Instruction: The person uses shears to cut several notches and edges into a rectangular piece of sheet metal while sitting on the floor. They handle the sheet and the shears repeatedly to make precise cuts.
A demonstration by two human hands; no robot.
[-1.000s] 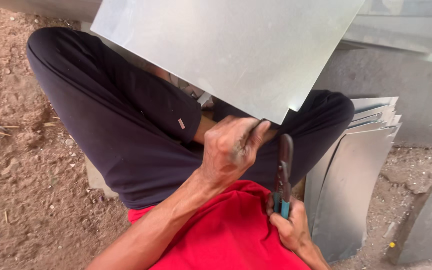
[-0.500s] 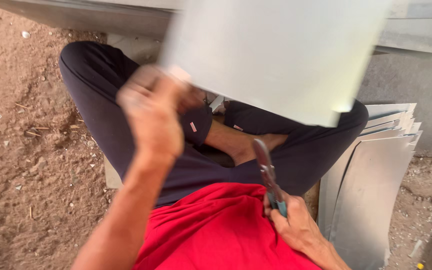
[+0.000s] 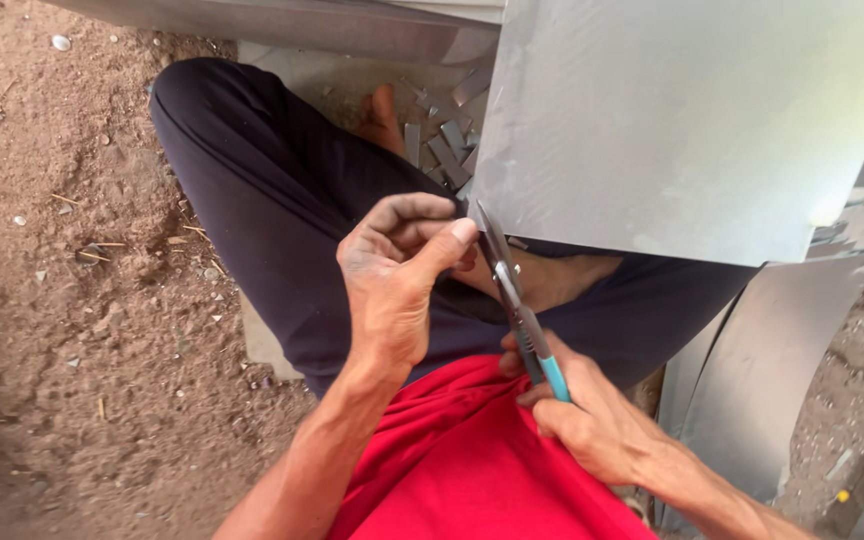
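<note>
Filling the upper right of the frame, the thin grey sheet-metal panel (image 3: 692, 120) looks light, springy and sharp-edged. The left hand (image 3: 397, 275) pinches its lower-left corner; the right hand (image 3: 592, 420) is closed round blue-handled metal snips (image 3: 517, 300).

Soft, even daylight gives a sharp picture, with mild glare on the metal sheet (image 3: 692, 120) and weak shadows.

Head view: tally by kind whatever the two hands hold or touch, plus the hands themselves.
Hands: 2, left hand and right hand
Snips, blue-handled: 1, snips
Metal sheet being held: 1, metal sheet
Total: 4
</note>
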